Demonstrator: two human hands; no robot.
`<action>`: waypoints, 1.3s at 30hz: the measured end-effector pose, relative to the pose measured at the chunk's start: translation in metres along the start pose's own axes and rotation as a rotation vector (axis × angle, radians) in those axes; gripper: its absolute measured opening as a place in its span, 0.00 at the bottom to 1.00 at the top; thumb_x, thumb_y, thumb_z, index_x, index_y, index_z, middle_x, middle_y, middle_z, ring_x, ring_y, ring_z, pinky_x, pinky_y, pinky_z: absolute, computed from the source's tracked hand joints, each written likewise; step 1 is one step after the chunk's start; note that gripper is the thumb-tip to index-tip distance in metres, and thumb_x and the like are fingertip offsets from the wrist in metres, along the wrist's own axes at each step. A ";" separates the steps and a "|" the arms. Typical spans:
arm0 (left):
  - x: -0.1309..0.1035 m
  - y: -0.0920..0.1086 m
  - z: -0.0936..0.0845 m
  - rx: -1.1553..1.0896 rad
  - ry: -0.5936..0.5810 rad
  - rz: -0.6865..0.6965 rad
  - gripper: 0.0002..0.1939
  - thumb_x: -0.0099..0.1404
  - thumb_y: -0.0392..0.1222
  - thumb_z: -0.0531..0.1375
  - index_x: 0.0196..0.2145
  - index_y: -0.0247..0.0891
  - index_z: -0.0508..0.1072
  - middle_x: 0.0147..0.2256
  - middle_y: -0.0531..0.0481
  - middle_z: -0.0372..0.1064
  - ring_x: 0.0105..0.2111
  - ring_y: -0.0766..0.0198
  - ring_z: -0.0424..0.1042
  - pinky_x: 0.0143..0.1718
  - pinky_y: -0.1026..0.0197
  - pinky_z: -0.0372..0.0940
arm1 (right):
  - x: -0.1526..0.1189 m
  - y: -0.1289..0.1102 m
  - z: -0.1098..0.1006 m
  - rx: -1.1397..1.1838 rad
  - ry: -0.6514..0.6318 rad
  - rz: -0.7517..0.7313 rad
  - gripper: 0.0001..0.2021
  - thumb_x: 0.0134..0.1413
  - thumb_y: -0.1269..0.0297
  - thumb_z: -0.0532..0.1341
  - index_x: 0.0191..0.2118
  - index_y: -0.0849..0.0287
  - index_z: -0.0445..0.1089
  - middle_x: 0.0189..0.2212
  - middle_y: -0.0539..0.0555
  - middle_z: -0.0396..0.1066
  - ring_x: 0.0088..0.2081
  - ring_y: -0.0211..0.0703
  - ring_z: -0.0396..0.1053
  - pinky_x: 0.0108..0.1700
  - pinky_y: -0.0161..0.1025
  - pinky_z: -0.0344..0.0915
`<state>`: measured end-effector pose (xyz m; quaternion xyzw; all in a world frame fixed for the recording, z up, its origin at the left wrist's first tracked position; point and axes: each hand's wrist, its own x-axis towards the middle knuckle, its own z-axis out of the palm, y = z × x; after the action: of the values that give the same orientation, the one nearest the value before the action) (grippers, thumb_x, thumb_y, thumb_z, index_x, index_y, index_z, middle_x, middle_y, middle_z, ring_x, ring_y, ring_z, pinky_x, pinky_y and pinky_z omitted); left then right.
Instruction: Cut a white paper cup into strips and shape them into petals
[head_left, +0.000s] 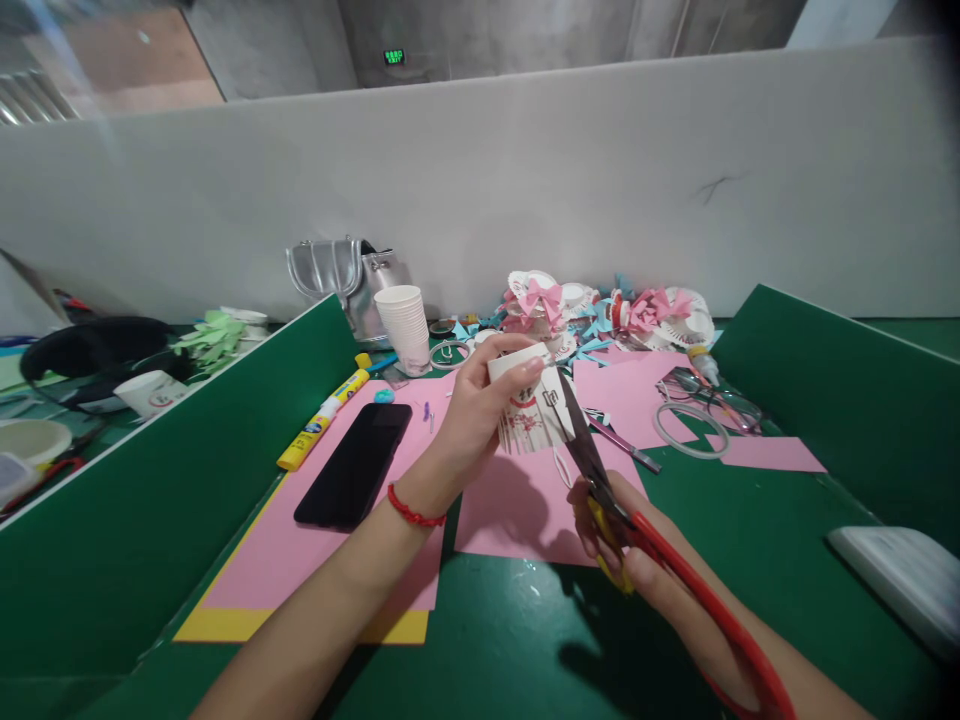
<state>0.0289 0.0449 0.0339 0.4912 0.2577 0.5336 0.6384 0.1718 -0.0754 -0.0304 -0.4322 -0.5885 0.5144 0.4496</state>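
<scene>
Nearest, the right hand (pixel 611 545) has its fingers through the yellow-and-red loops of a pair of scissors (pixel 600 480), closed around the handles; the dark metal blades point up and away, their tips at the edge of a paper cup (pixel 529 405). The left hand (pixel 472 415), a red string at its wrist, pinches that cup by rim and side, holding it on its side above the desk (pixel 517 640). The cup is white with red print, its wall slit into thin strips. Beneath lie flat pink paper sheets (pixel 525 510) on smooth green felt, one over a yellow sheet. Left of the hands rest a glossy black phone (pixel 354 465) and a yellow glue stick (pixel 324 420). Farther off stand a stack of white cups (pixel 405 325) and a heap of pink and blue paper bows (pixel 600 315) against the grey wall. Raised green boards hem both sides; the near desk is bare.
</scene>
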 end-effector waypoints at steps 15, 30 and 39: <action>0.000 0.000 0.000 -0.063 0.003 -0.041 0.11 0.48 0.40 0.68 0.30 0.40 0.72 0.29 0.55 0.68 0.29 0.68 0.68 0.32 0.64 0.65 | -0.006 -0.010 -0.005 -0.023 0.017 -0.053 0.21 0.60 0.39 0.52 0.42 0.53 0.61 0.23 0.44 0.53 0.23 0.38 0.47 0.25 0.35 0.46; -0.001 -0.002 -0.002 -0.089 -0.016 -0.038 0.12 0.48 0.41 0.69 0.30 0.40 0.72 0.29 0.55 0.70 0.28 0.68 0.70 0.31 0.63 0.66 | -0.008 -0.007 -0.004 -0.052 0.101 0.044 0.23 0.59 0.39 0.53 0.40 0.56 0.64 0.21 0.44 0.48 0.20 0.36 0.43 0.19 0.33 0.41; -0.002 -0.002 -0.002 -0.075 -0.024 -0.044 0.11 0.50 0.41 0.68 0.31 0.40 0.71 0.29 0.54 0.71 0.27 0.66 0.70 0.31 0.62 0.66 | -0.007 -0.001 -0.004 -0.066 0.125 0.031 0.25 0.59 0.38 0.52 0.36 0.58 0.67 0.19 0.43 0.46 0.20 0.36 0.43 0.21 0.36 0.40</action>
<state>0.0278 0.0443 0.0307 0.4674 0.2405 0.5230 0.6710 0.1773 -0.0814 -0.0300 -0.4872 -0.5693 0.4737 0.4628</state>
